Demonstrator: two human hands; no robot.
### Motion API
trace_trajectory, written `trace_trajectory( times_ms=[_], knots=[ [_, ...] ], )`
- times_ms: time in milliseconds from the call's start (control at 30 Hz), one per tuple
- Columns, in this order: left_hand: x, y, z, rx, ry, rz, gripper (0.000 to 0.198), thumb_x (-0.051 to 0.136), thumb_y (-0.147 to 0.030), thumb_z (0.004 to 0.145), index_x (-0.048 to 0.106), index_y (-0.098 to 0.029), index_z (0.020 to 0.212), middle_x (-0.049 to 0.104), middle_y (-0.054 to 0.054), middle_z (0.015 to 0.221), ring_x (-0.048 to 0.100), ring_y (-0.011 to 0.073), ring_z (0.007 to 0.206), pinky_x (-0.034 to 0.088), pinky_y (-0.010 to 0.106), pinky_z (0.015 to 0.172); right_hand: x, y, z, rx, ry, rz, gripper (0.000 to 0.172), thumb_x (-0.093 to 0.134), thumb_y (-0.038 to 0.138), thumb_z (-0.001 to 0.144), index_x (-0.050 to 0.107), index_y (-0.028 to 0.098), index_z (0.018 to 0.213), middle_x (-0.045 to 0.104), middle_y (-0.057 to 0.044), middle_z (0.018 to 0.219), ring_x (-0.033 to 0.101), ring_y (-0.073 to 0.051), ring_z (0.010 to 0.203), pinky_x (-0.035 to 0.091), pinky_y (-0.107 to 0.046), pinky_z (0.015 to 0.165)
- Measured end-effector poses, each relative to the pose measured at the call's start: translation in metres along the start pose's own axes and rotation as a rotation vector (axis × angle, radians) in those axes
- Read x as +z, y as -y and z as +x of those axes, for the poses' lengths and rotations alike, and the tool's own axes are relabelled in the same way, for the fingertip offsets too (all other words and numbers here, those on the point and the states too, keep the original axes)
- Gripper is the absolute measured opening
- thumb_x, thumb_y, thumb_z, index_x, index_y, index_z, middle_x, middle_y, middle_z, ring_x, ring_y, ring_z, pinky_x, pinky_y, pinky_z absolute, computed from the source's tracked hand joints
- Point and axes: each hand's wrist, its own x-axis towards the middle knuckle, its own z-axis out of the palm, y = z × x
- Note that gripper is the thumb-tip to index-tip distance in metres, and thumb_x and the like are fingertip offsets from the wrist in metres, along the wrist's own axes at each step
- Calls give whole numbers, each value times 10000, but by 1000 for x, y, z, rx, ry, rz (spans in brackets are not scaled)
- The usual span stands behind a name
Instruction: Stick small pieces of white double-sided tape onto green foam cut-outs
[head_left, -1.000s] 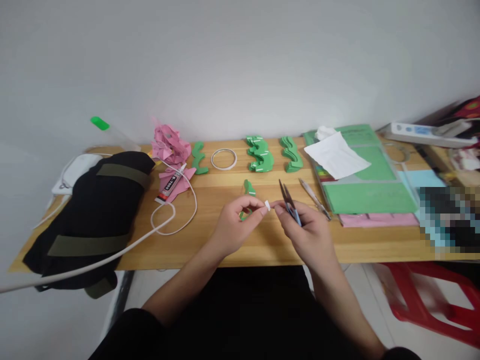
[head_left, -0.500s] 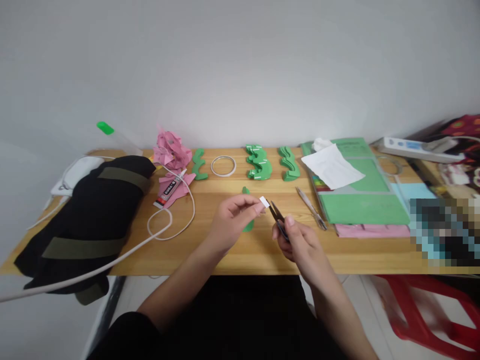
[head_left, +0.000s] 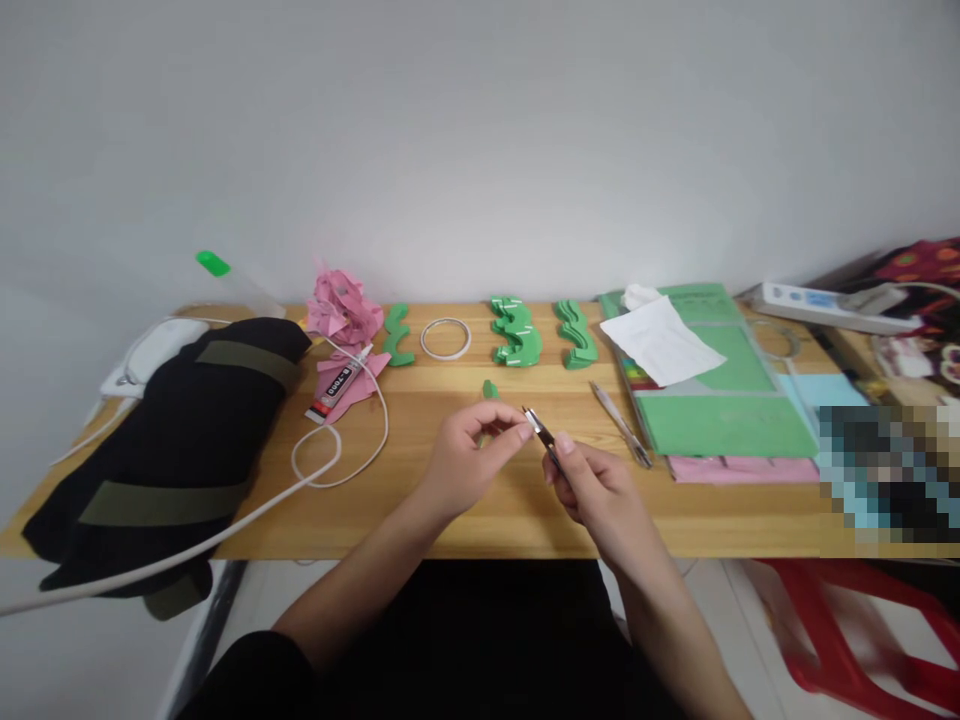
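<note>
My left hand [head_left: 474, 450] pinches a small white strip [head_left: 531, 420], probably tape, between thumb and fingertips. In my right hand [head_left: 596, 480] is a pair of small dark scissors [head_left: 551, 448]. Their blades have come together over the white strip, close to my left fingertips; my fingers hide the handles. Partly covered by my left hand, a green foam-like piece [head_left: 490, 389] lies on the table beneath. Farther back are a stack of wavy green pieces [head_left: 517, 335] with white strips on it, another green stack [head_left: 576, 335], a single green piece [head_left: 397, 335] and a tape ring [head_left: 445, 340].
A glue tube [head_left: 337, 385] lies by crumpled pink scraps [head_left: 345, 308] on the left, near a black bag [head_left: 172, 430] and a white cable [head_left: 225, 537]. To the right are a pen [head_left: 621, 425], green sheets [head_left: 727, 425], white paper [head_left: 664, 340] and a power strip [head_left: 832, 305].
The scissor blades, spread apart before, have closed and now overlap the white strip. My two hands are slightly nearer each other. The view has tilted up a little.
</note>
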Motion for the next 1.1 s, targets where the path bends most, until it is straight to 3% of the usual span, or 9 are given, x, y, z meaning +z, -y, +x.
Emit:
trace_trajectory(
  times_ms=[300,867,933,1067,1100],
  knots=[
    [0,2,1,5,-7,-11,83,672,-260,723,660,-185,690,676,13,716,584,139,694,459,288,690,1,-2,1,-12,-26,-23,577,481,705,834,484,195,563,270,65,463,194,-74,412,140,-241,383],
    [-14,4,-1,-85,100,-207,190,763,-326,679,649,-178,649,594,-3,665,516,108,631,422,236,596,7,1,-3,-35,-4,-101,593,446,707,851,473,200,544,283,58,436,229,-84,411,155,-250,391],
    [-17,2,-4,-62,144,-209,187,757,-331,704,654,-184,649,603,-1,668,531,112,641,436,245,615,8,0,-3,-48,-8,-114,595,443,708,851,469,202,540,284,56,435,234,-86,413,165,-253,396],
    [-26,-3,-11,-31,392,-145,190,748,-343,741,673,-193,653,640,19,673,588,141,677,482,287,674,5,1,-2,-97,-67,-193,582,411,680,880,464,203,550,299,51,460,264,-94,430,211,-258,425],
    [-28,-3,-12,-19,373,-136,181,740,-348,751,677,-197,674,654,24,687,600,146,682,490,292,676,3,1,-2,-117,-78,-244,572,403,660,893,470,202,557,306,48,470,280,-97,439,226,-257,438]
  ],
)
